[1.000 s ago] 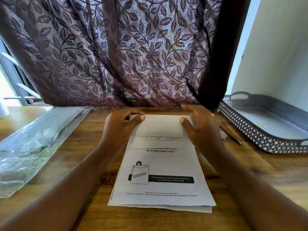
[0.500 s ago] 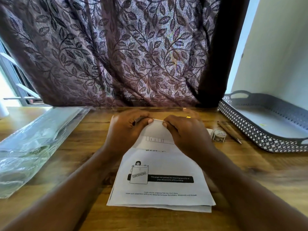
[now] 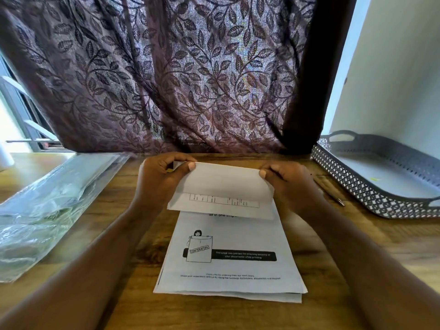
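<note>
A folded white sheet (image 3: 223,186) with a printed table along its lower flap is lifted over the far end of a stack of printed papers (image 3: 228,253) on the wooden table (image 3: 333,270). My left hand (image 3: 162,179) pinches its upper left corner between thumb and fingers. My right hand (image 3: 288,184) pinches its upper right corner. The stack's top page shows a "confidential" drawing and a black banner.
Clear plastic sleeves (image 3: 47,210) lie on the table's left side. A grey perforated tray (image 3: 371,194) with handles stands at the right, a pen (image 3: 331,194) beside it. A patterned purple curtain (image 3: 178,79) hangs right behind the table.
Both hands pressed the fold at the sheet's far edge, came together at its middle, then moved apart to the corners and raised the folded sheet off the stack.
</note>
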